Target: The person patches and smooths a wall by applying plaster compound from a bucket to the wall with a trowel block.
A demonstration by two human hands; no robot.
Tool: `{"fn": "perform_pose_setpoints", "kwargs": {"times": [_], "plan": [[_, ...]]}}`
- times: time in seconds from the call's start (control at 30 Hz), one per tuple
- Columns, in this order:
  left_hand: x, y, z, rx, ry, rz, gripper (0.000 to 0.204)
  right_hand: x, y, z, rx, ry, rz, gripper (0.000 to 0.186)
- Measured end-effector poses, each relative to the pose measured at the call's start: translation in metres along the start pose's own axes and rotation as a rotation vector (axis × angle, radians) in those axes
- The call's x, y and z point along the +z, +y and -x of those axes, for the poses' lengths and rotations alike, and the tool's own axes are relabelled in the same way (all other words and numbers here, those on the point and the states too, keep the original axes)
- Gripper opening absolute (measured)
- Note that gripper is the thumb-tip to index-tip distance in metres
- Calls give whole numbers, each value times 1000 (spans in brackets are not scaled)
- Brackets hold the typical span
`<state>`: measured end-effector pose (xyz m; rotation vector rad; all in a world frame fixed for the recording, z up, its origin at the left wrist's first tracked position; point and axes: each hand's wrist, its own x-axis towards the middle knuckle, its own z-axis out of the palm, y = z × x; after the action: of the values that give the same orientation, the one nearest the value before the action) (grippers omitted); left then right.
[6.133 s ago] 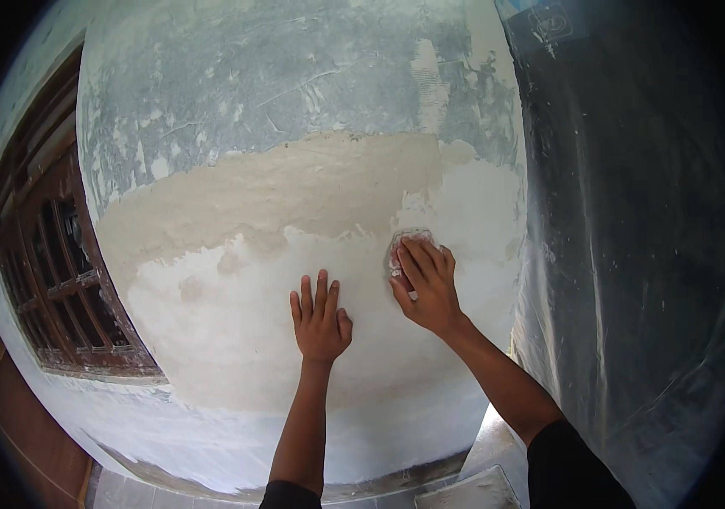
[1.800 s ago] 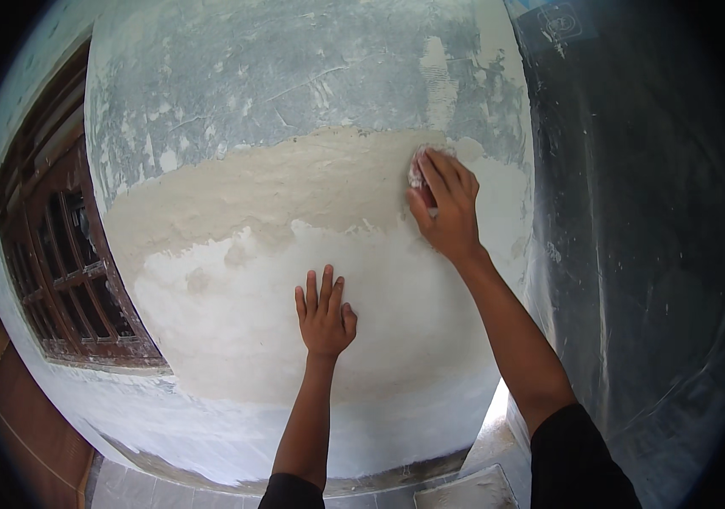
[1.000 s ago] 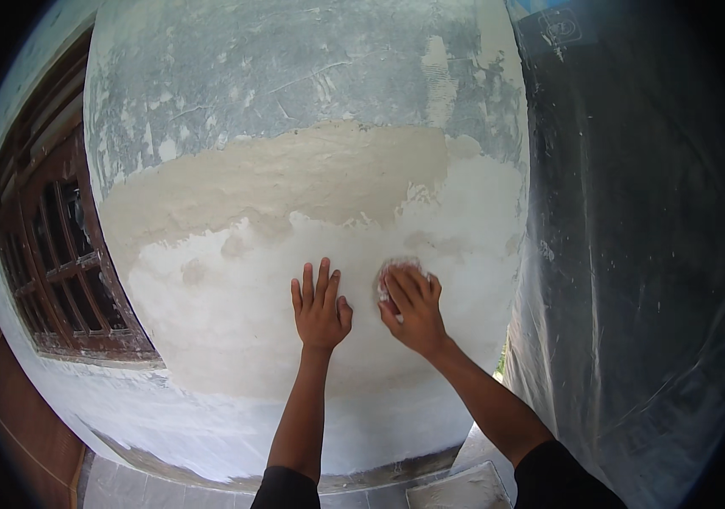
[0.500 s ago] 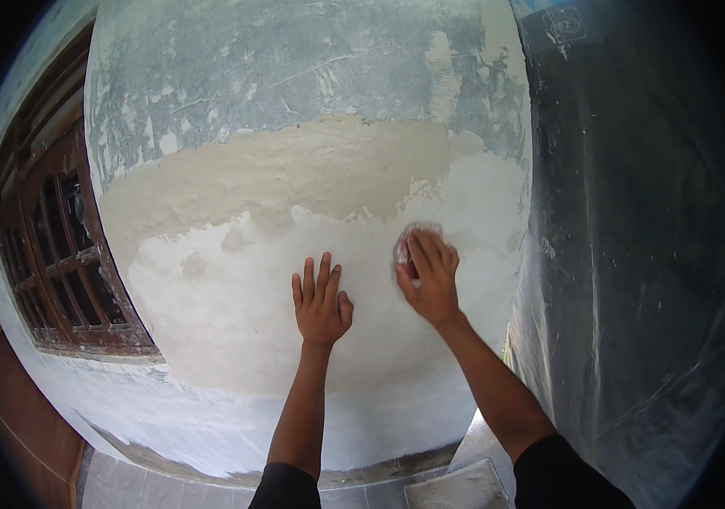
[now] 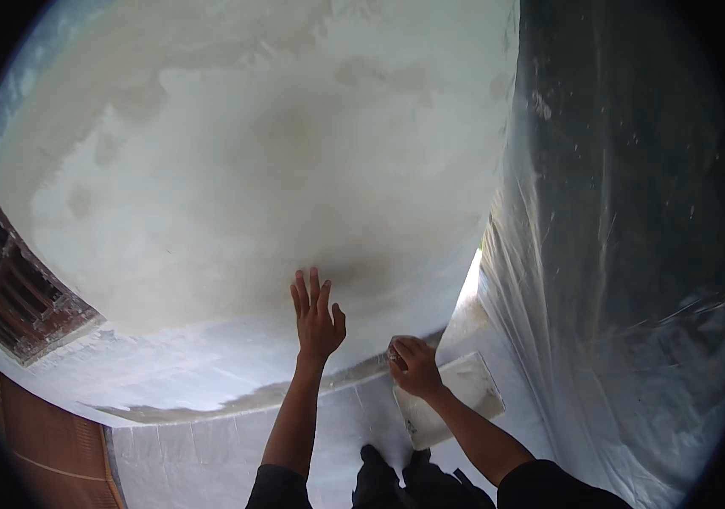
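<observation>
The patched white and beige wall point(image 5: 235, 170) fills the upper view. My left hand point(image 5: 318, 322) has its fingers spread, with the fingertips on or close to the wall's lower part. My right hand point(image 5: 413, 365) is closed round a small pad point(image 5: 396, 346) dusted pale, partly hidden by the fingers; whether it touches the wall cannot be told. In the view, this hand overlaps a pale rectangular tray point(image 5: 473, 416) lying on the floor below, smeared with light material.
A brown wooden window grille point(image 5: 19, 284) is at left, with a reddish-brown panel point(image 5: 57, 467) below. Translucent plastic sheeting point(image 5: 617, 254) hangs along the right. Grey tiled flooring point(image 5: 176, 458) runs along the wall's foot, where my dark-clad feet point(image 5: 379, 475) show.
The view has tilted downward, showing more floor, the tray and my feet. My right hand, still gripping the pad, has moved well down; my left hand stays spread, now lower on the wall.
</observation>
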<state>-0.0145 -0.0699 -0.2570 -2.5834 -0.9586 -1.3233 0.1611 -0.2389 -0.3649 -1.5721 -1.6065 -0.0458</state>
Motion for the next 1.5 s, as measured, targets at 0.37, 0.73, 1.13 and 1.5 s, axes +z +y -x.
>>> {"fn": "perform_pose_setpoints", "kwargs": {"times": [0.37,0.73,1.13,1.5], "plan": [[107,121,340,-512,-924,292,65,14,70,238,526,-468,166,44],[168,123,428,-532,-906,385,63,99,116,290,415,-535,299,54],[167,111,443,-567,-938,430,60,120,121,304,383,-465,304,57],[167,117,447,-608,-921,466,69,126,129,297,399,-500,360,54]]}}
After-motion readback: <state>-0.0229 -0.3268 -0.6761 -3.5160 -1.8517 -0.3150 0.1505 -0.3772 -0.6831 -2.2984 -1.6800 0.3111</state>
